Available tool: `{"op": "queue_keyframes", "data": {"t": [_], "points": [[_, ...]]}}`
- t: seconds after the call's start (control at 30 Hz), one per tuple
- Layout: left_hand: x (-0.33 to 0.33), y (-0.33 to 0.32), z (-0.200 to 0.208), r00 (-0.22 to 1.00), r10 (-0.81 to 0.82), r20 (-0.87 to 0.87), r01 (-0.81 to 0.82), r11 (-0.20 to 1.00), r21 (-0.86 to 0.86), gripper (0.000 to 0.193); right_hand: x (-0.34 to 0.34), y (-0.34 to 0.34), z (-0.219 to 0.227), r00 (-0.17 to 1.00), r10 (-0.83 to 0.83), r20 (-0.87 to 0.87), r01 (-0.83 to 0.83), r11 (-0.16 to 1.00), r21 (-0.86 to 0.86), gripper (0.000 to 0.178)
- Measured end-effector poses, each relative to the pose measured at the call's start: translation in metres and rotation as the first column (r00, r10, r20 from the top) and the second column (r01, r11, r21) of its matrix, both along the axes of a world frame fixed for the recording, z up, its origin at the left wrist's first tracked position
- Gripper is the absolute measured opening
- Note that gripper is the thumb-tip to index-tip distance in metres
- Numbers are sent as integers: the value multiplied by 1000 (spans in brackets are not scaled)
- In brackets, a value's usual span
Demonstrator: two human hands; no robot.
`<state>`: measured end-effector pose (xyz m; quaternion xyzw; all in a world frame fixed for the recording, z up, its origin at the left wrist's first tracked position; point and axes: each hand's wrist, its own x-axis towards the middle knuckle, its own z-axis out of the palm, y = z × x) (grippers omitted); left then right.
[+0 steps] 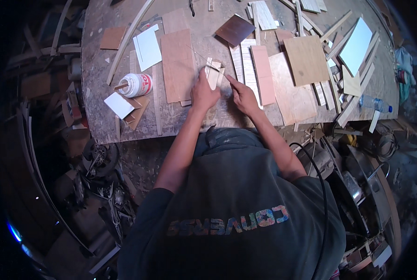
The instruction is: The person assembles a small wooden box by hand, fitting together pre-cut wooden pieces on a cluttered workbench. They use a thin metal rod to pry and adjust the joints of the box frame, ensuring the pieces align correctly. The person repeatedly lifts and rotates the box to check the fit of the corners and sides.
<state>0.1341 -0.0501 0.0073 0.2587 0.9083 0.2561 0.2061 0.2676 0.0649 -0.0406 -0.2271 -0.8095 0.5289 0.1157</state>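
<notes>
By the tabletop's (175, 120) near edge, the left hand (205, 94) grips a seemingly light, stiff wood piece (213, 79), best edge-held; the right hand (244, 97) grips a thin tool (216, 69).

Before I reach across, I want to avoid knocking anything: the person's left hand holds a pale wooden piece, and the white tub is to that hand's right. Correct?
The side is wrong: the head view shows the white tub to the left of the left hand. That hand does hold a pale wooden piece.
</notes>
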Motion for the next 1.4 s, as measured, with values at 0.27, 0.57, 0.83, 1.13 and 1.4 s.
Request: {"op": "queue_keyframes", "data": {"t": [0.27, 0.57, 0.83, 1.13, 1.4], "points": [[-27, -11, -8, 1000, 16, -14, -16, 1000, -18, 66, -20, -2, 8, 996, 94, 2, -94, 993, 73, 57], [-31, 9, 5, 975, 195, -103, -212, 957, -200, 47, -51, 1, 41, 988, 77, 131, -71, 996, -51, 31], [-40, 8, 9, 975, 217, -41, -220, 936, -274, 44, -69, 0, 21, 951, 162, 264, -196, 975, 109, 45], [-47, -3, -12, 968, 248, -24, -248, 947, -207, 42, -91, -1, 12, 948, 205, 242, -244, 958, 147, 45], [-56, -6, -11, 975, 221, -4, -216, 950, -225, 43, -64, 3, 12, 938, 197, 286, -239, 964, 120, 45]]}}
